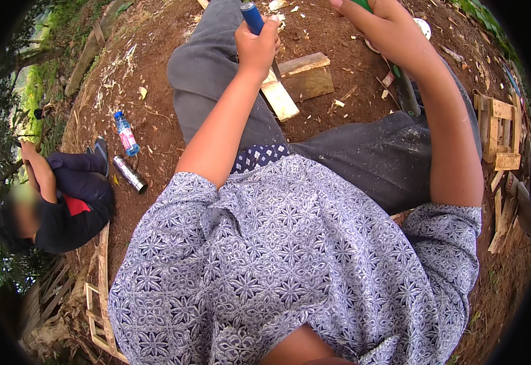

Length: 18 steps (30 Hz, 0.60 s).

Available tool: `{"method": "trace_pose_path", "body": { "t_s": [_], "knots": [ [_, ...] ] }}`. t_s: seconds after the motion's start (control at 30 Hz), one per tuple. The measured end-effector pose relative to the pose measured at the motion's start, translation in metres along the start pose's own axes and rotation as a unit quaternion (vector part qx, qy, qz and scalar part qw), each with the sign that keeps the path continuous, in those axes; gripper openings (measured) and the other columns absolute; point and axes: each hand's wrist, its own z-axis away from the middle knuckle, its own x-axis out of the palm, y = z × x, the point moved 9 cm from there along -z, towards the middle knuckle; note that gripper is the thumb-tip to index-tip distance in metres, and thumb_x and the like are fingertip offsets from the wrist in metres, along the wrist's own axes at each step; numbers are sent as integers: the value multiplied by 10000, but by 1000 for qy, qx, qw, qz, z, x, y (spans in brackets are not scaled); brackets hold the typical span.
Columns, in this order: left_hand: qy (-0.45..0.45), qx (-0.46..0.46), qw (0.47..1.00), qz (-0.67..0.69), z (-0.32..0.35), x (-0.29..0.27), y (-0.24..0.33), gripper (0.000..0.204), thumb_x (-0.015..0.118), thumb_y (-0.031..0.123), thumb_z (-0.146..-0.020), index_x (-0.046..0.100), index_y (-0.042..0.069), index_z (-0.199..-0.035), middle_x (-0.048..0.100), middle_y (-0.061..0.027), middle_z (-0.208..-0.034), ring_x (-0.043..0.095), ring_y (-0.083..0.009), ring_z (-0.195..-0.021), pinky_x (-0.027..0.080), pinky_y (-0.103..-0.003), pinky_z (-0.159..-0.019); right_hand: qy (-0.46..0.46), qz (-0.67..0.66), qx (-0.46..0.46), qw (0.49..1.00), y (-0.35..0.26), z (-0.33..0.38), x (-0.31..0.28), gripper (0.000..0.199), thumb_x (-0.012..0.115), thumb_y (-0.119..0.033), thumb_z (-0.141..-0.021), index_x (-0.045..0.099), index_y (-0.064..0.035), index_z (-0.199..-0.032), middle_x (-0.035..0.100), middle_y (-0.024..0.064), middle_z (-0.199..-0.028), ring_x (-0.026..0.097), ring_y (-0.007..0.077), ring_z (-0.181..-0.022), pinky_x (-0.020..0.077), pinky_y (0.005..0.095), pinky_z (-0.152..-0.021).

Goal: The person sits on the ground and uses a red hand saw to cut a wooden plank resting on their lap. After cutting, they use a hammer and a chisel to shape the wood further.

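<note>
My left hand (258, 52) is closed around the blue handle of a chisel (252, 18), held upright. Its dark blade shows below the fist and reaches down to a pale wood piece (280, 100) between my legs; whether the edge bites into it cannot be made out. Just behind lies a short squared wood block (308, 79) on the dirt. Raised at the upper right, my right hand (393, 30) grips a green object (362, 3), mostly cut off by the picture's top edge, so its kind stays hidden.
Wood chips litter the brown soil. To the left are a water bottle (125, 134), a metal flask (130, 175) and a seated person (65, 194). A wooden frame (499, 125) stands at the right, near loose timber (505, 213). Another wooden frame (98, 316) lies at lower left.
</note>
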Motion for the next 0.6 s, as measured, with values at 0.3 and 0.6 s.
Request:
{"method": "trace_pose_path", "body": {
  "t_s": [0.3,0.6],
  "knots": [
    [-39,66,976,-203,4,10,-17,304,732,252,-931,575,63,-752,532,42,-643,465,-65,-604,399,-298,-556,3,-30,-55,998,-4,4,0,292,618,-280,-1026,661,4,-1082,596,35,-727,532,134,-693,468,359,-650],
    [-63,117,960,-245,18,29,-8,304,722,228,-916,588,48,-711,541,34,-626,467,-71,-602,401,-305,-554,120,6,-56,991,-28,29,-35,310,617,-280,-1026,645,26,-1068,571,53,-700,539,161,-663,454,370,-630]
  ]
}}
